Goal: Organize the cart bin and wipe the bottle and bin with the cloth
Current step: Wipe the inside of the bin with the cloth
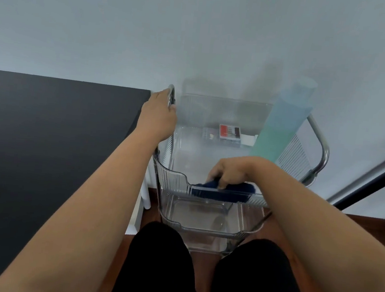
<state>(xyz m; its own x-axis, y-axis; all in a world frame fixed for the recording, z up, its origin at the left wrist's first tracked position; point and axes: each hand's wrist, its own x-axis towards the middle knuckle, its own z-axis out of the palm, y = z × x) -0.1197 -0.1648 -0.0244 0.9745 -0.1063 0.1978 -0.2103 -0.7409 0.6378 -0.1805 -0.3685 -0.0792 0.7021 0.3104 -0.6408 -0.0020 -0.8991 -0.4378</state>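
A person is sitting in front of a clear plastic rolling cart that is standing against a pale wall, with a dark bench (54, 132) to its left. The view is looking down over both bare forearms and dark-trousered knees.

The left hand (160, 117) is reaching to the far left corner of the cart, its grip curling around the metal handle (171, 94) there and seeming to be steadying the cart.

The right hand (229, 170) is pressing a dark blue cloth (222, 192) against the near front rim of the top bin (172, 174), fingers closing over the cloth so that it is draping over the edge.

A tall, translucent blue-green bottle (283, 121) is standing upright in the bin's far right corner. Beside it, along the back, a small red-and-white box (230, 132) and a few small pale items are sitting together.

Judging from this, the bin's contents are looking gathered toward the back, and the bin wiping is underway at the front rim. Whether the bottle is wiped yet cannot be told. The lower clear tier (202, 227) is appearing nearly empty.
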